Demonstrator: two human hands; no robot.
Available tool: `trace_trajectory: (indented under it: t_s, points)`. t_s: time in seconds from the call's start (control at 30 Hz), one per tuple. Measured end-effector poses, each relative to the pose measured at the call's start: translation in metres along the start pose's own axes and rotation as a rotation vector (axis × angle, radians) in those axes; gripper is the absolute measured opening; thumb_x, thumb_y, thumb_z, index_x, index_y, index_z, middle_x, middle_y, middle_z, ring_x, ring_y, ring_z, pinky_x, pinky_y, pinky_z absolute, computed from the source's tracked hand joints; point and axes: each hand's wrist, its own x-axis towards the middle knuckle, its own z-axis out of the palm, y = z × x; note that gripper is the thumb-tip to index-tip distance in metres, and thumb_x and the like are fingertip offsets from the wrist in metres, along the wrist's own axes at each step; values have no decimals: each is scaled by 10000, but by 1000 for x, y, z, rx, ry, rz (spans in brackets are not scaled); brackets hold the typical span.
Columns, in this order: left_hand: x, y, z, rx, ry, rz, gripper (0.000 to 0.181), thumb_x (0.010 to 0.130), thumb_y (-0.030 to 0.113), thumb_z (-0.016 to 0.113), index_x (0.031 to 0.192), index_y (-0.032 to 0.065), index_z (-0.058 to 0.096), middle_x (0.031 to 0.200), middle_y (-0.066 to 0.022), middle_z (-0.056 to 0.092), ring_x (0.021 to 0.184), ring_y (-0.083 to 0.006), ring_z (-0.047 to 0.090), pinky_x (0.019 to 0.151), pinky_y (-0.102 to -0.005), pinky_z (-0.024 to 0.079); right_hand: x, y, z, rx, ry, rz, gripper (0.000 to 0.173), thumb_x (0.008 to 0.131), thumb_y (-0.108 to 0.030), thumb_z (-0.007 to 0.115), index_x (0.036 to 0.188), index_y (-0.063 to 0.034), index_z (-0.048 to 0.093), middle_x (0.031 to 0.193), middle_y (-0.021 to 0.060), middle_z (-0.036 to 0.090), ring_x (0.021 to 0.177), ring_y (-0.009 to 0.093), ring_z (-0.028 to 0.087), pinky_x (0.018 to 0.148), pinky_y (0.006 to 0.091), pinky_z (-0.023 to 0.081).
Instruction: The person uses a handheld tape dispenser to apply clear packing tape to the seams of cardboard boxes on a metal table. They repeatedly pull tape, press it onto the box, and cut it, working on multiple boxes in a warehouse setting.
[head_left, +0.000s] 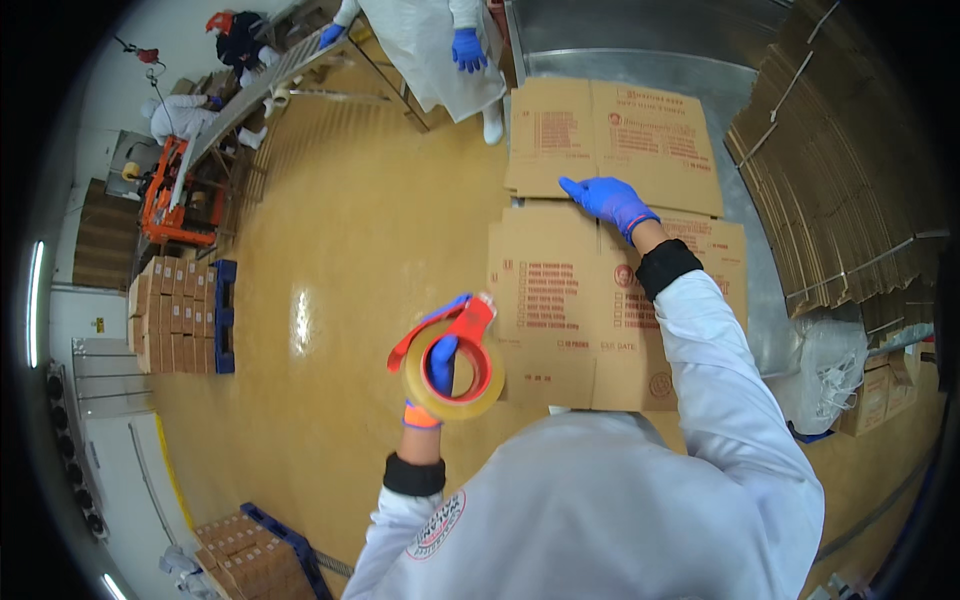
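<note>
My left hand (442, 367), in a blue glove, grips a red tape dispenser (469, 322) with a wide roll of clear tape (480, 401). It is held to the left of a flattened cardboard carton (555, 300) printed in red. Behind that carton lies a second flat carton (555, 139), with a narrow gap between the two. My right hand (611, 202), also blue-gloved, is over this gap at the cartons' facing edges. Its palm side is hidden, so whether it pinches cardboard cannot be told. Both cartons lie on a metal table (622, 64).
Bundled flat cartons (832, 165) lean along the right, above a clear plastic bag (817, 375). A co-worker in a white apron (427, 52) stands beyond the table. Further left are a roller conveyor (247, 97), an orange machine (176, 195) and boxes (176, 315) on a blue pallet (225, 315).
</note>
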Motion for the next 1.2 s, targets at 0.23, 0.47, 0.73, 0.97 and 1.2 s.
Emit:
trace_trajectory:
  t_s: [0.23,0.47,0.73,0.97,1.2]
  points:
    - [115,12,80,212,-352,365,465,861,104,744,1304,17,633,1318,-135,647,1189,-247,626,1051,-345,465,-11,-1,18,-252,-40,36,922,814,-880,379,1129,-97,752,1178,147,713,1125,322,663,968,432,503]
    - [120,-17,81,139,-610,-38,387,865,110,721,1245,49,688,1197,-103,711,1092,-201,675,980,-331,518,-11,-3,17,-238,-37,79,952,780,-912,390,1158,-112,742,1202,134,706,1136,320,659,967,424,502]
    - [22,1,57,163,-732,-60,373,845,151,720,1205,53,715,1139,-133,726,1061,-249,697,954,-347,525,-12,-3,18,-204,-37,135,945,770,-912,415,1157,-113,742,1189,122,711,1136,309,660,956,425,503]
    - [23,-79,47,-194,-469,-265,320,969,167,636,1282,103,627,1201,-61,664,1050,-179,659,912,-367,560,-18,-18,25,-210,12,99,923,775,-895,441,1158,-110,741,1184,144,709,1130,320,658,976,453,482]
    - [-58,-65,-10,-312,-164,-263,304,993,214,580,1280,117,586,1346,-99,582,1152,-218,603,988,-415,514,-80,-29,55,-294,547,-277,953,788,-706,638,1442,-33,476,1454,172,520,1381,320,461,1123,562,319]
